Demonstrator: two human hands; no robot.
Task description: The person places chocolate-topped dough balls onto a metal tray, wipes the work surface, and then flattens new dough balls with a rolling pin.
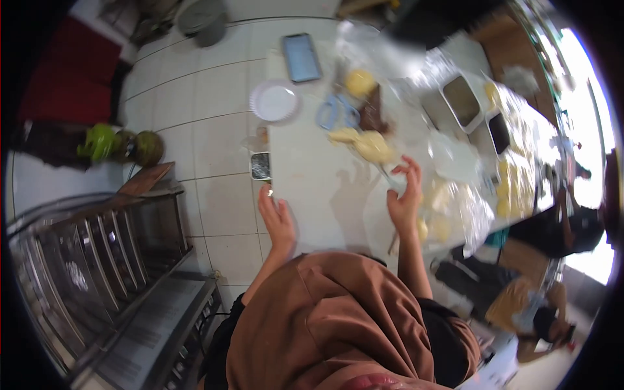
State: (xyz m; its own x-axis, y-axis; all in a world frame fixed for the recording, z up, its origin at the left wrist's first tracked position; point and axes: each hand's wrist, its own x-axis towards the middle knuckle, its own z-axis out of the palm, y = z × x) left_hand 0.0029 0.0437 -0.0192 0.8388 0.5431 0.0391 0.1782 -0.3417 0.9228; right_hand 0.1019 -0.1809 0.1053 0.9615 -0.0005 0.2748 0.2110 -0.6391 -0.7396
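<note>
My left hand [278, 222] is at the table's left edge, fingers apart, with a small dark tray [260, 166] just beyond its fingertips. Over the right part of the white table [305, 195] my right hand [407, 195] is raised, thumb and fingers spread. A thin tool, too blurred to name, lies by its fingertips. Just beyond is a piping bag with yellow filling [373, 147]. A brown-filled bag [372, 112], blue scissors [329, 112] and a yellow ball [359, 83] lie farther back. Plastic-wrapped yellow pieces [448, 205] are right of my right hand.
A white scalloped plate [274, 101] and a phone [301, 58] lie near the table's left edge. Metal tins [461, 104] and more yellow pieces [513, 188] are at the right. A metal rack [107, 260] stands left. Other people [526, 305] are at the far right.
</note>
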